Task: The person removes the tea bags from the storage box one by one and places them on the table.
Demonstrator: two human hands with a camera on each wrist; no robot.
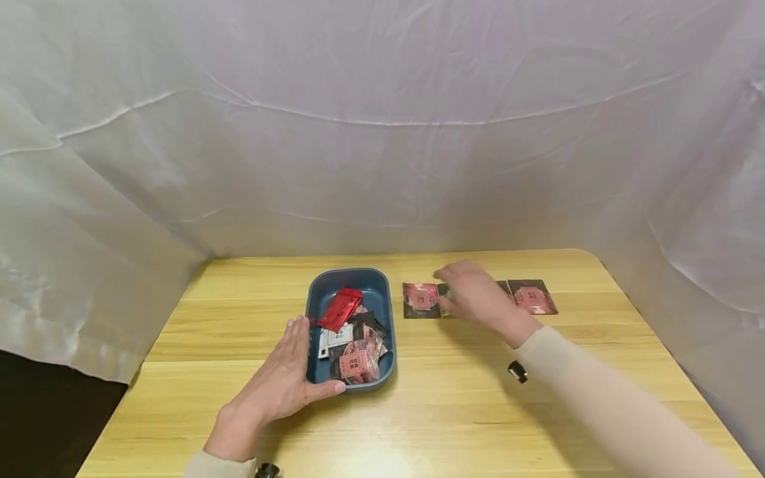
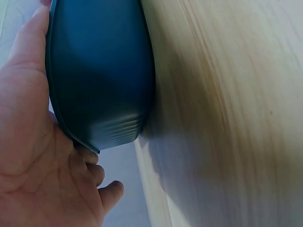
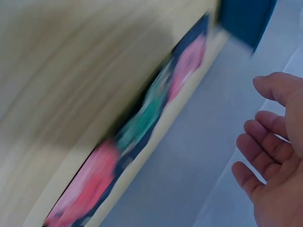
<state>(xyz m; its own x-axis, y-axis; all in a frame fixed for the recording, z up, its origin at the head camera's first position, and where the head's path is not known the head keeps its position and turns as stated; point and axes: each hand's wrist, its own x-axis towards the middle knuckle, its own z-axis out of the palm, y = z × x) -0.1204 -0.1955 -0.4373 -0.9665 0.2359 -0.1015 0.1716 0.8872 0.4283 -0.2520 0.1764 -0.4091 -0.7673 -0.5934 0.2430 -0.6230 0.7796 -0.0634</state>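
My left hand (image 1: 281, 378) lies along the left side of a blue tray (image 1: 375, 287), fingers straight against its wall and thumb over the near rim. Inside the tray is a pile of small flat packets, with a shiny red packet (image 1: 340, 309) on top and a pink-and-black packet (image 1: 354, 364) at the near end. My right hand (image 1: 478, 292) hovers over a row of packets on the table, its fingers loosely bent and nothing in them. A pink-and-black packet (image 1: 421, 300) is at the row's left end, another pink-and-black packet (image 1: 533, 297) at its right. Between them, a green-marked packet (image 3: 147, 111) is mostly hidden in the head view.
The wooden table (image 1: 454, 425) carries the tray and the row. Behind it and at both sides hangs a pale curtain (image 1: 382, 166). Small black devices (image 1: 517, 372) show at both wrists.
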